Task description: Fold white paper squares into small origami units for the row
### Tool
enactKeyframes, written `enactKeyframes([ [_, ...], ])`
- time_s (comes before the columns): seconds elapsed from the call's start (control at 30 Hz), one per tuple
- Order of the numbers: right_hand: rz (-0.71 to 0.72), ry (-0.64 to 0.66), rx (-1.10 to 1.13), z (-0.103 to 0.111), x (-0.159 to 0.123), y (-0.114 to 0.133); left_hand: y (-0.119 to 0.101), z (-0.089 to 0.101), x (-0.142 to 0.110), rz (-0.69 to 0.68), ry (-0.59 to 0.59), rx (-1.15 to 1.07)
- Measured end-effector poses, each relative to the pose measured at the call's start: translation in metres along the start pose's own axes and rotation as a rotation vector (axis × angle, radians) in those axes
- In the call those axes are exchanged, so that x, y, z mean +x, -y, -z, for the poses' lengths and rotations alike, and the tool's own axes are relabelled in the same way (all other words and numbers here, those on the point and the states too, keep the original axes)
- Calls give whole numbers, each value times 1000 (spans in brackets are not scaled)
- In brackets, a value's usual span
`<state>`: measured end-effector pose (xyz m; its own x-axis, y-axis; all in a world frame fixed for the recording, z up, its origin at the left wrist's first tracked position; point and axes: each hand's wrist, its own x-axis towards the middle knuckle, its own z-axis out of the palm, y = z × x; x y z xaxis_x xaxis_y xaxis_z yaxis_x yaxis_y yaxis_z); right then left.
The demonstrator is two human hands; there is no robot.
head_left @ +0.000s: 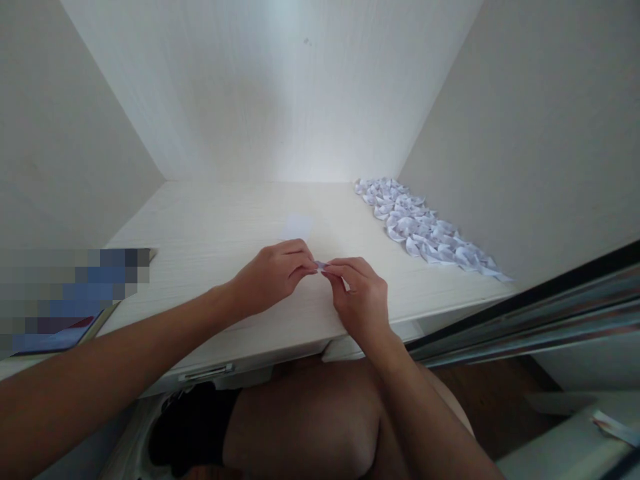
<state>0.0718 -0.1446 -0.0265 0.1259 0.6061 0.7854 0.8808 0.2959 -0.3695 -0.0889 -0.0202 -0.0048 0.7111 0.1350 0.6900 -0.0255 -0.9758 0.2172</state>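
Observation:
My left hand (274, 272) and my right hand (361, 293) meet over the front of a pale wooden desk (200, 233). Both pinch a small folded piece of white paper (321, 265) between their fingertips, fingers curled closed on it. Just beyond the hands a small white paper slip (297, 226) lies flat on the desk. A long heap of several folded white paper pieces (425, 230) runs along the desk's right side by the wall.
White walls enclose the desk at the back and both sides. A flat book or pad (75, 300), partly blurred, lies at the left front corner. A dark metal rail (525, 320) slants across the right. My knees sit under the desk edge.

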Motion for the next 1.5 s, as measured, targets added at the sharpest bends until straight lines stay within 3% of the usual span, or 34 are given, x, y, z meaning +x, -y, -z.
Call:
enactKeyframes([
  [0.23,-125,134,115,1,0,-4,1,-4,-1,96,35,-77],
  [0.43,-192,156,127,3,-1,-6,8,-8,-4,159,47,-152],
  [0.7,-296,291,17,16,1,-10,11,-11,-6,239,34,-209],
  [0.83,-350,289,-155,47,-2,-23,11,-13,-7,256,21,-205],
  [1.1,-509,255,-558,157,-37,-90,14,-18,-9,264,100,-173],
  [1.23,-601,266,-674,183,-47,-100,13,-19,-9,277,113,-186],
  [1.37,-514,286,-631,165,-34,-88,11,-19,-9,270,138,-185],
  [1.5,-446,491,-738,108,18,-79,9,-19,-9,256,174,-177],
])
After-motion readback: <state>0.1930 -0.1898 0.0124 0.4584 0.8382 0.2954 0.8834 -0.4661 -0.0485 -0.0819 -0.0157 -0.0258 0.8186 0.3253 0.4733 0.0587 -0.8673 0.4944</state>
